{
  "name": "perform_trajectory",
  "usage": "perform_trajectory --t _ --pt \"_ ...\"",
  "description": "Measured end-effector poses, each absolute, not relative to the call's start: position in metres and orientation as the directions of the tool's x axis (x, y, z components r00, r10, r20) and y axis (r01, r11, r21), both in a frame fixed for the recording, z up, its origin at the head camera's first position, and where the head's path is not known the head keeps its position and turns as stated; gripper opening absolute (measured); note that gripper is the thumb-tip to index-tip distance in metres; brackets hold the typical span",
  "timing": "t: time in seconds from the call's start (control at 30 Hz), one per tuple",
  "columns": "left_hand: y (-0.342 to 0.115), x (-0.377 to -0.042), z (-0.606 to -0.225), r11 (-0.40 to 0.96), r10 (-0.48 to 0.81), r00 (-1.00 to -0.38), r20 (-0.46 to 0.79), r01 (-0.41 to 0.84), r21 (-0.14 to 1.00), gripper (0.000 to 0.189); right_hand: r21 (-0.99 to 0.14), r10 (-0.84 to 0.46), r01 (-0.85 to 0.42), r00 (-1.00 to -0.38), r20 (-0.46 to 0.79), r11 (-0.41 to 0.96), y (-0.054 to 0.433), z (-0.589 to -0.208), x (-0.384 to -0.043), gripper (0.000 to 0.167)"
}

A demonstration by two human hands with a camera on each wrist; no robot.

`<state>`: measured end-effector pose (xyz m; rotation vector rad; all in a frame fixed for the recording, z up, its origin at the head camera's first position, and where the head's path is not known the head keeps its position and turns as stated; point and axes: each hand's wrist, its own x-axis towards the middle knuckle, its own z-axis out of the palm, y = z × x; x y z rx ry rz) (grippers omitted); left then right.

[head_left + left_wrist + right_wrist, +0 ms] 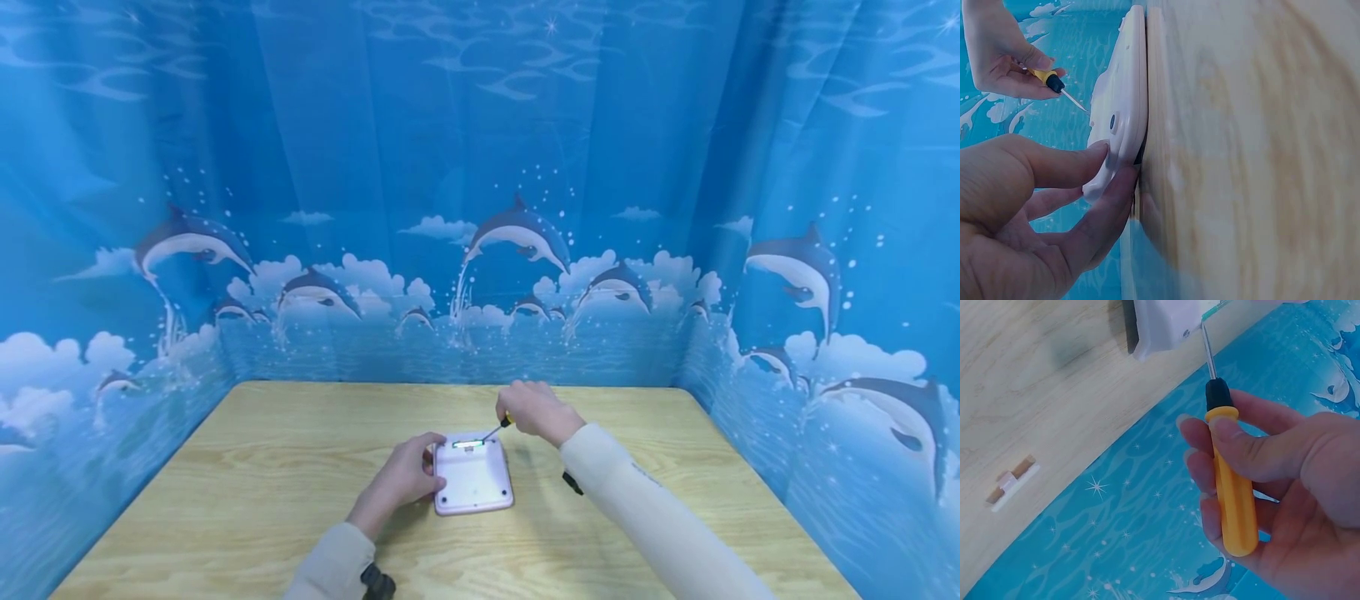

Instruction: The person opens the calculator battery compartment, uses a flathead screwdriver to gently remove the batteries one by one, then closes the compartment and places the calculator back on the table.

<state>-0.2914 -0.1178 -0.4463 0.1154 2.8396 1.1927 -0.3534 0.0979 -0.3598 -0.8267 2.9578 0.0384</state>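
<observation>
A pale pinkish-white calculator (474,483) lies face down on the table, its back with small dark feet showing. Its battery slot is uncovered, with a green-and-white battery (468,444) inside. My left hand (405,473) grips the calculator's left edge, thumb (1079,164) on the back and fingers at the side and underneath. In my right hand (536,410) is a screwdriver (1235,494) with a yellow handle and black collar. Fingers and thumb wrap the handle, and the metal tip meets the right end of the battery slot.
A small pale battery cover (1013,483) lies on the wooden table (300,467) near the edge in the right wrist view. Blue dolphin-printed curtains (420,167) surround the table at the back and both sides.
</observation>
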Motion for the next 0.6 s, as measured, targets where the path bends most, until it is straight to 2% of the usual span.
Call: perform_trajectory --t 0.23,0.43,0.6 --pt "-0.117 -0.292 -0.446 0.695 0.087 -0.996 -0.028 0.04 0.718 0.069 0.035 -0.528 -0.531 -0.846 -0.08 0.846 0.092 -0.356 -0.355 0.026" --pt "-0.116 -0.293 -0.447 0.701 0.072 -0.997 -0.033 0.027 0.712 0.069 0.126 -0.536 -0.545 -0.838 -0.103 0.829 0.083 -0.352 -0.353 0.043" --pt "-0.116 -0.292 -0.447 0.704 0.066 -0.997 -0.036 0.021 0.709 0.069 0.213 -0.505 -0.518 -0.855 -0.116 0.828 0.074 -0.352 -0.352 0.037"
